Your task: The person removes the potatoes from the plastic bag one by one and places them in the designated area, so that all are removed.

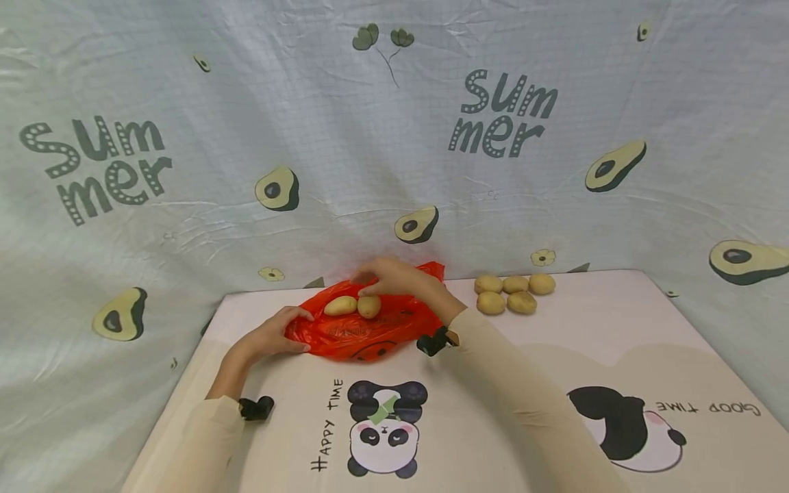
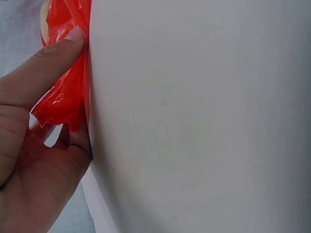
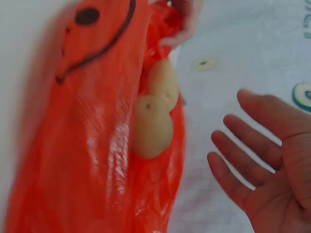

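A red plastic bag (image 1: 370, 335) with a printed smile lies spread on the table near its back edge. Two potatoes show on it side by side, a longer yellow potato (image 1: 341, 305) and a rounder potato (image 1: 369, 307). At the bag's left end, my left hand (image 1: 279, 333) holds the plastic edge between thumb (image 2: 58, 56) and fingers, some of which are hidden behind it. Just above the rounder potato hovers my right hand (image 1: 394, 279). In the right wrist view its fingers (image 3: 243, 150) are spread and hold nothing, apart from both potatoes.
Several potatoes (image 1: 491, 302) sit grouped at the back right of the table. A white sheet (image 1: 345, 137) printed with avocados hangs directly behind the table edge. Panda pictures (image 1: 385, 438) mark the pale tabletop in front of the bag.
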Available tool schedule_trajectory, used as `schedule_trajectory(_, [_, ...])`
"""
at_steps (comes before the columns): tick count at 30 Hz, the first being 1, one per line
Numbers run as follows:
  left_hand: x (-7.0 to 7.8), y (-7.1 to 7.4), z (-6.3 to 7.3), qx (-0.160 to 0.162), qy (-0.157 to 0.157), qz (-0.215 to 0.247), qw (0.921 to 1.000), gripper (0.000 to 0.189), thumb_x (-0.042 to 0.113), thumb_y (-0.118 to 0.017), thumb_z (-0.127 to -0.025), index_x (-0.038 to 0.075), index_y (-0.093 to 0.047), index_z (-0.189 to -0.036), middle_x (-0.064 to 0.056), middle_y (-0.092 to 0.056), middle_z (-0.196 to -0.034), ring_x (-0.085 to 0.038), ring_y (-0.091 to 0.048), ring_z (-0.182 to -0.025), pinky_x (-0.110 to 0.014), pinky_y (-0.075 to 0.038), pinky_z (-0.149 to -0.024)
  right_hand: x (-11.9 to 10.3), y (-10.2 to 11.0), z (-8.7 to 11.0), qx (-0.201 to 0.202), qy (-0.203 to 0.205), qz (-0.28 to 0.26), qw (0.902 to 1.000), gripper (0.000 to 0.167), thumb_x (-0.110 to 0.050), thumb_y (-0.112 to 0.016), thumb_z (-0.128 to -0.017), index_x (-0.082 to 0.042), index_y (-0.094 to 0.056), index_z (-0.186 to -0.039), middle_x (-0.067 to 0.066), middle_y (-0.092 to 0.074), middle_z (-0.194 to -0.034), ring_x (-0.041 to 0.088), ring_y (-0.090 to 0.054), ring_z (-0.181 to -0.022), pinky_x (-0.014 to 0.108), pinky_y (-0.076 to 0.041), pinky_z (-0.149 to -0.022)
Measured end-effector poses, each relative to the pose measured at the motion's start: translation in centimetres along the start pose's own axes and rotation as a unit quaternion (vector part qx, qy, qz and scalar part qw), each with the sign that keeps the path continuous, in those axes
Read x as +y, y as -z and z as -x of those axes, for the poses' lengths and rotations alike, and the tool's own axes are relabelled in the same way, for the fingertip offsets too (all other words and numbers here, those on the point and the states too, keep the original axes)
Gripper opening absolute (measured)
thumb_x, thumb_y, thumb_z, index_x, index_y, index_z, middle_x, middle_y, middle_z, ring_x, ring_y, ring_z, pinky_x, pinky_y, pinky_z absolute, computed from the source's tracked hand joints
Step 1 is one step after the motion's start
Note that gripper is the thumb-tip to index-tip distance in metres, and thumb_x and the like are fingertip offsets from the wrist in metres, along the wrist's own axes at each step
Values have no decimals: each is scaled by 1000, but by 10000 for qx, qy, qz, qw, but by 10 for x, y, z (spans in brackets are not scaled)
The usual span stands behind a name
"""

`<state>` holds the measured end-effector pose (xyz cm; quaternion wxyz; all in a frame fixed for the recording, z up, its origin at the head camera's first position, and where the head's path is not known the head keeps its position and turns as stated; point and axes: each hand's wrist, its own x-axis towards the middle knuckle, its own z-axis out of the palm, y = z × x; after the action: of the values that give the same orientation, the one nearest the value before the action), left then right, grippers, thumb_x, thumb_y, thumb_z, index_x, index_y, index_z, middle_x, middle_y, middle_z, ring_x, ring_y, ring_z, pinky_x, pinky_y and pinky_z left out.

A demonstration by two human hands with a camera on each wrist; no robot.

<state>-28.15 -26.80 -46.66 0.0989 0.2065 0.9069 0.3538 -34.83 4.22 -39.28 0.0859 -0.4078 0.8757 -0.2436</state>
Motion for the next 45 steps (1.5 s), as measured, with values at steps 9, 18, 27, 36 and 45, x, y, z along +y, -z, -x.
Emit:
schedule_trajectory(9, [-2,-1,0,-56,73,-6,10000,47,12,-82,-84,5,-58,-124,-24,-46,-136,-44,-40,-131,-65,-31,-114,5,-8,-35,-756,275,540,9953,39,-24,-73,-96,-12,-68,-133,0,-70,-127,15,-63,-117,26,-49,-102])
schedule_trajectory(18, [3,2,3,13,23,-26,10000,49,10,-84,-81,3,-58,-123,-25,-46,-135,-45,-40,-131,-64,-29,-114,-7,-22,-53,-1108,457,1241,9850,38,-26,-73,-95,-13,-68,-131,0,-70,-125,16,-61,-113,24,-47,-101])
schedule_trajectory(27, [1,1,2,-59,111,14,9999,48,11,-82,-83,5,-58,-124,-25,-45,-137,-46,-39,-132,-65,-28,-115,1,-32,-58,-1195,4,795,9896,34,-20,-75,-93,-17,-70,-126,-4,-67,-114,14,-57,-104,23,-48,-95])
schedule_trajectory(36, [-1,2,1,-22,85,42,10000,48,11,-83,-83,5,-58,-124,-25,-45,-137,-45,-38,-133,-65,-27,-115,5,-35,-63,-1188,-161,757,9899,36,-19,-76,-92,-17,-70,-128,-3,-68,-119,15,-58,-108,27,-48,-98])
schedule_trajectory(45, [3,1,0,-74,298,-16,9995,49,12,-82,-84,6,-57,-126,-25,-44,-139,-46,-39,-133,-66,-28,-115,0,-35,-59,-1145,-199,760,9903,28,-19,-76,-92,-18,-72,-120,-6,-68,-107,15,-58,-98,24,-51,-89])
